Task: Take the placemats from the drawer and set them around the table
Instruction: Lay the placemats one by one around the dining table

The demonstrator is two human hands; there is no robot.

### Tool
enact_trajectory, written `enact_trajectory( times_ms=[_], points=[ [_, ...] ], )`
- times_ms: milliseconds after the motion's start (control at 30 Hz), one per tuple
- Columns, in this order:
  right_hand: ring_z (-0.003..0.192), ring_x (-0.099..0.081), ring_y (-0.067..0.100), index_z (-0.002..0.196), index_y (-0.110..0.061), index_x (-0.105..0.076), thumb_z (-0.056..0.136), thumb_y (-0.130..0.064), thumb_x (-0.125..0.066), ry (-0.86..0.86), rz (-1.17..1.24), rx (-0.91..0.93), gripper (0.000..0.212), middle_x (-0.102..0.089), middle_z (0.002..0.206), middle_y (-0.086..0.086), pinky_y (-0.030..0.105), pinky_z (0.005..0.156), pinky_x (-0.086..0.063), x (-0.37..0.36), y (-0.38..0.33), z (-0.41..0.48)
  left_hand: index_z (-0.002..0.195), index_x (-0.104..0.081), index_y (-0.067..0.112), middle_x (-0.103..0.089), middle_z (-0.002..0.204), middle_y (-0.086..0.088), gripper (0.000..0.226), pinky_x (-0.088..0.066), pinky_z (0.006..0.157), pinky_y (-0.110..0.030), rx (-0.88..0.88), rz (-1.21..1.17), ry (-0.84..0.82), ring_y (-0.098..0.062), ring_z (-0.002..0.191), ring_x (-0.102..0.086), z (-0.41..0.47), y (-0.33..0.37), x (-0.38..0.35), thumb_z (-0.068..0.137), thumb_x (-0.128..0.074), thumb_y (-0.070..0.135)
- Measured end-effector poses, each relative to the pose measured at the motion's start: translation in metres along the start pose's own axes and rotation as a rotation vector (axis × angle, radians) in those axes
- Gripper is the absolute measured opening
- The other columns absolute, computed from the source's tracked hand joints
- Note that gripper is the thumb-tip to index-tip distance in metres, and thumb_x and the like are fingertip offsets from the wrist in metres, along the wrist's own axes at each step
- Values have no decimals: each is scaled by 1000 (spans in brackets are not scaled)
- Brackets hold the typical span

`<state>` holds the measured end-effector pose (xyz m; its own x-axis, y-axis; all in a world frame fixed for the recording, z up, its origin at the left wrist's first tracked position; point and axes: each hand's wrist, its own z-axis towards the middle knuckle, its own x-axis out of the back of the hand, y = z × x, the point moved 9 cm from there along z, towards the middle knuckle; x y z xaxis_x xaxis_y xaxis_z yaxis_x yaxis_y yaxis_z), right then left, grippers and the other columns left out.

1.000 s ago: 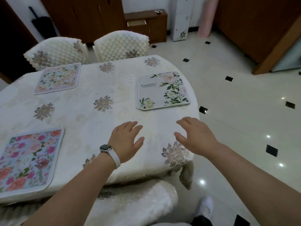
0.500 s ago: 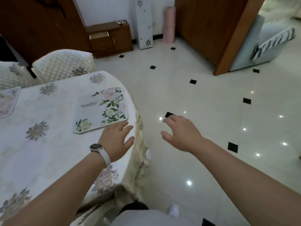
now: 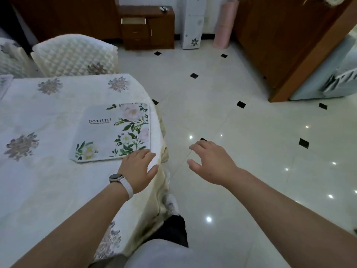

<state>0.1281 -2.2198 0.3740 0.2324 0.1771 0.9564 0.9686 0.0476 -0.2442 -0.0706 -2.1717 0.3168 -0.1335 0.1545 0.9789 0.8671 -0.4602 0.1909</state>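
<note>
A white placemat [image 3: 108, 136] with green leaves, pale flowers and the word "Beautiful" lies flat near the right edge of the table [image 3: 48, 180], which wears a cream floral cloth. My left hand [image 3: 138, 167], a white watch on its wrist, hovers with relaxed fingers at the mat's near right corner, right at the table edge; I cannot tell whether it touches. My right hand [image 3: 210, 163] hangs over the tiled floor to the right of the table, fingers loosely spread and holding nothing. At the far wall a wooden cabinet's top drawer [image 3: 133, 21] stands open.
A quilted chair back [image 3: 75, 55] stands behind the table, a second one [image 3: 9, 59] at the far left. The corner of another mat [image 3: 4, 84] shows at the left edge. A white column [image 3: 192, 22], a pink roll [image 3: 225, 24] and a wooden door frame [image 3: 301, 60] line the far side.
The view has swung right and moved along the table, so the other placemats left the frame. Both hands stayed empty; the left one drifted toward the "Beautiful" mat's corner.
</note>
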Motion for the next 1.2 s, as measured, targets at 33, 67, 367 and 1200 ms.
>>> enact_trajectory(
  times_ms=[33,67,367,1200],
  points=[
    [126,-46,20,142,-24,-47,96,-50,-44,-15,-10,12,53,-49,140,-4,35,101,-37,-1,1,16,121,-63,19,-61,128,-7,61,-46,94,-46,26,-18,1,-29,116,-57,11,-9,-6,84,-29,54],
    [126,-46,20,142,-23,-47,96,-49,-45,-34,-17,26,53,-49,140,-3,36,101,-37,-3,1,34,121,-63,19,-62,128,-7,62,-46,93,-46,57,-38,1,-30,116,-56,24,-20,-12,84,-29,54],
    [125,-48,24,140,-20,-49,95,-48,-47,-165,-117,219,53,-51,139,0,38,103,-38,-5,-25,196,121,-62,18,-61,127,-7,52,-47,89,-42,283,-181,6,-29,113,-56,118,-111,-36,84,-38,46],
    [124,-46,27,138,-17,-50,94,-38,-50,-365,-110,838,50,-44,142,7,38,96,-43,-53,-148,400,125,-61,16,-55,136,-12,54,-41,100,-45,1226,-218,141,-31,125,-50,56,-180,-14,83,-40,43]
  ],
)
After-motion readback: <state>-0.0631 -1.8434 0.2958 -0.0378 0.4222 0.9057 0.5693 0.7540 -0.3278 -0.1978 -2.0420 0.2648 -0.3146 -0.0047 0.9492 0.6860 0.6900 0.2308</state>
